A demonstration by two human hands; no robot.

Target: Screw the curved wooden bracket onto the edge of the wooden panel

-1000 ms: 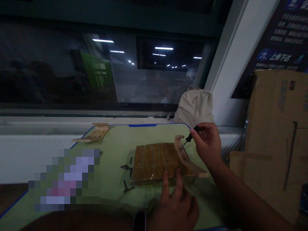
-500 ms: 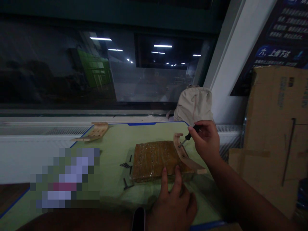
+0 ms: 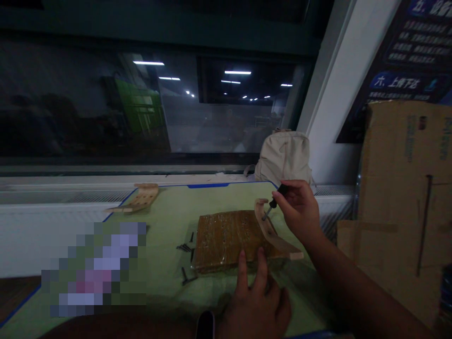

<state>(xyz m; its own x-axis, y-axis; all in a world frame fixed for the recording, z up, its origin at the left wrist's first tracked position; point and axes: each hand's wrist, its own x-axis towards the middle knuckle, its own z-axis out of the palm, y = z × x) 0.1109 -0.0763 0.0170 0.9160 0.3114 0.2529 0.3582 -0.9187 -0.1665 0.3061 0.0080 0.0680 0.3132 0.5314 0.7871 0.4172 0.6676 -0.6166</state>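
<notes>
My right hand (image 3: 299, 209) is closed round the black handle of a small screwdriver (image 3: 272, 204), its tip set against a curved wooden side piece (image 3: 273, 231). That piece stands on edge along the right side of a brown wooden panel (image 3: 226, 238) dotted with holes. My left hand (image 3: 254, 294) lies at the panel's near edge, two fingers stretched out and pressing on it. Several dark screws (image 3: 185, 247) are scattered just left of the panel on the green mat (image 3: 165, 221).
A second curved wooden piece (image 3: 138, 199) lies at the mat's far left. A beige bag (image 3: 284, 157) sits against the window sill. Cardboard boxes (image 3: 402, 188) are stacked at the right. A blurred patch covers something at the near left.
My right hand with the screwdriver has shifted slightly left. My left hand stays pressed on the panel's edge.
</notes>
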